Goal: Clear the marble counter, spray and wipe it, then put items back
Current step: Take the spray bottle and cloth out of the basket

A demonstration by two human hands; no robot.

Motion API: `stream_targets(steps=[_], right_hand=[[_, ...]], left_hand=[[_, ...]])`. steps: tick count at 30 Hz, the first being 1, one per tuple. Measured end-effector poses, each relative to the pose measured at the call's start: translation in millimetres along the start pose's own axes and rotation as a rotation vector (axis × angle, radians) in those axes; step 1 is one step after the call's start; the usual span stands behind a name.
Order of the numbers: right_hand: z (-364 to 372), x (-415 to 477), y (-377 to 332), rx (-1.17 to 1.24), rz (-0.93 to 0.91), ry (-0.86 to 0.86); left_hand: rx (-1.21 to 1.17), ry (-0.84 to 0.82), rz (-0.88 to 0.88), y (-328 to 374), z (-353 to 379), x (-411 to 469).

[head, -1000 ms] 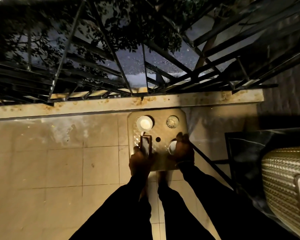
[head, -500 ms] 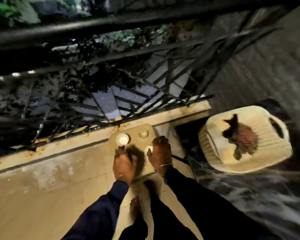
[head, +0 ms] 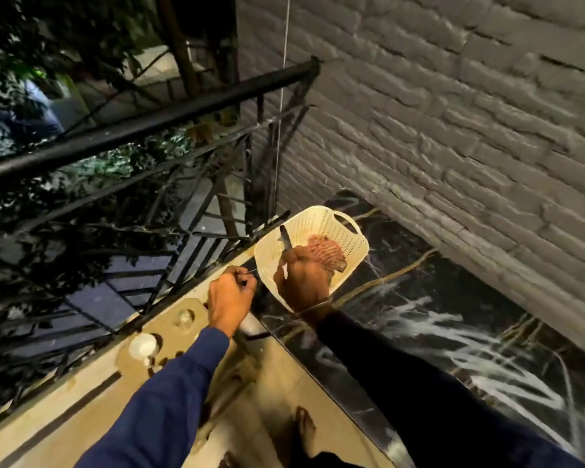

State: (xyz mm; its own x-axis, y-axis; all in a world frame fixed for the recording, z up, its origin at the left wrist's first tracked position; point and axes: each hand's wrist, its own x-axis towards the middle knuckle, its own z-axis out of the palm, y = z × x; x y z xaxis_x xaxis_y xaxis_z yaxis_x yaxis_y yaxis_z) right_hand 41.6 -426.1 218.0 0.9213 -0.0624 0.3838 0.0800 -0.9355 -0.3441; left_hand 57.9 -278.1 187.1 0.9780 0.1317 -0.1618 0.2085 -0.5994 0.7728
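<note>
Head view: in the middle of the frame the right hand (head: 303, 282) is raised over a cream perforated plastic basket (head: 338, 231), its fingers clamped round a dark-handled knife (head: 286, 243) whose blade points up and slightly left across the basket's near wall. Inside the basket, just right of the knuckles, lies a crumpled pinkish-red cloth (head: 328, 251). The basket sits on the far corner of the black marble counter (head: 436, 312), which runs from centre to the lower right — dark stone with gold and white veins, streaked with pale blurred marks. A thin bangle rings the right wrist above a black sleeve.

The left hand (head: 230, 295), left of centre, is curled shut with the fingertips pinched on something small and thin; what it is cannot be told. Its sleeve is dark blue.

Below the left hand, lower left of centre, a tan stool top (head: 169, 336) stands on the beige tiled floor, bearing a white cup (head: 144, 346) and a small round glass item (head: 184, 317), set apart from each other. A bare foot (head: 305, 430) shows at bottom centre.

A black metal railing (head: 149, 126) crosses the upper left, foliage behind it. A grey brick wall (head: 453, 113) fills the upper right, meeting the counter's far edge.
</note>
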Motion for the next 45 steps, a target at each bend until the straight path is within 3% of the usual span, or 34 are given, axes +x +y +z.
stream_targets(steps=[3, 9, 12, 15, 18, 25, 28, 36, 39, 42, 45], right_hand=[[-19.6, 12.9, 41.5, -0.085, 0.089, -0.077], [-54.7, 62.7, 120.6, 0.081, 0.297, -0.339], [-36.2, 65.5, 132.6, 0.135, 0.197, -0.612], [-3.7, 62.5, 130.5, 0.193, 0.110, -0.681], [26.0, 58.6, 116.3, 0.436, 0.204, -0.769], [82.5, 56.4, 95.0, 0.558, 0.315, -0.567], [80.7, 58.1, 85.1, 0.660, 0.428, -0.477], [95.3, 64.3, 77.8, 0.710, 0.430, -0.573], [90.8, 64.5, 79.1, 0.755, 0.499, -0.522], [76.9, 65.4, 83.8, 0.748, 0.543, -0.328], [48.5, 73.1, 93.7, 0.710, 0.574, -0.079]], left_hand=[[0.011, -0.036, -0.006, 17.2, 18.4, 3.8], [-0.021, -0.120, -0.099, 12.7, 58.4, 19.6], [-0.050, -0.093, -0.127, 25.7, 61.3, 9.8], [-0.012, -0.047, -0.083, 44.9, 61.2, -3.0], [-0.032, -0.039, -0.073, 37.2, 64.0, -4.9], [-0.183, -0.057, -0.134, 19.3, 65.1, 3.0], [-0.102, -0.058, -0.096, 12.7, 62.0, 5.5], [0.034, -0.048, -0.025, 16.3, 42.8, 41.3], [-0.013, 0.046, 0.156, 38.1, 38.1, 62.5], [-0.067, 0.082, 0.287, 59.7, 43.1, 89.2], [-0.046, -0.006, 0.346, 85.7, 64.2, 116.3]])
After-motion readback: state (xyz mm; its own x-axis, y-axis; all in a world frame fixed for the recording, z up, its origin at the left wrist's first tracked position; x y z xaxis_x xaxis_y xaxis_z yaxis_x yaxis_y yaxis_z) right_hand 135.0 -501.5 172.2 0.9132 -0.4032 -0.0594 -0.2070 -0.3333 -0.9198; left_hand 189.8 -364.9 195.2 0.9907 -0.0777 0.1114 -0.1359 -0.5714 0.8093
